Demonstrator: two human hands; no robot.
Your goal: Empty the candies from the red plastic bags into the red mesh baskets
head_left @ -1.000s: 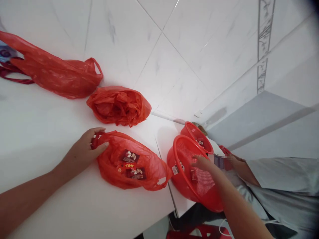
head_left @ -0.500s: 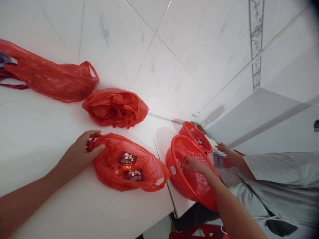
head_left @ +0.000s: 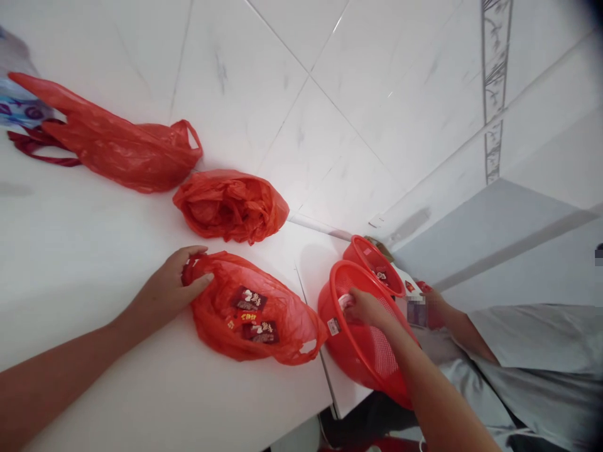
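Note:
My left hand [head_left: 175, 285] is closed on the left edge of an open red plastic bag [head_left: 217, 342], thumb inside the mouth and fingers around its handle side. Inside this bag lie several small packets, among them a dark maroon packet [head_left: 249, 298] with white print and a red packet [head_left: 247, 316] with yellow print. My right hand [head_left: 370, 309] reaches into a large red plastic basket [head_left: 340, 356] with perforated sides. A small pale packet [head_left: 347, 301] shows at its fingertips; the packet's print is too blurred to read.
Against the tiled wall lie a crumpled red bag [head_left: 230, 210] and a longer red bag [head_left: 136, 157]. A smaller red basket [head_left: 360, 248] holding packets stands behind the large one. At right, a co-worker's hand [head_left: 436, 307] is near red items. A seam [head_left: 325, 370] divides the white tabletops.
The view has shifted, so most things appear slightly further right. In the large basket, a pale packet now shows at my right fingertips. The co-worker's hand has moved lower.

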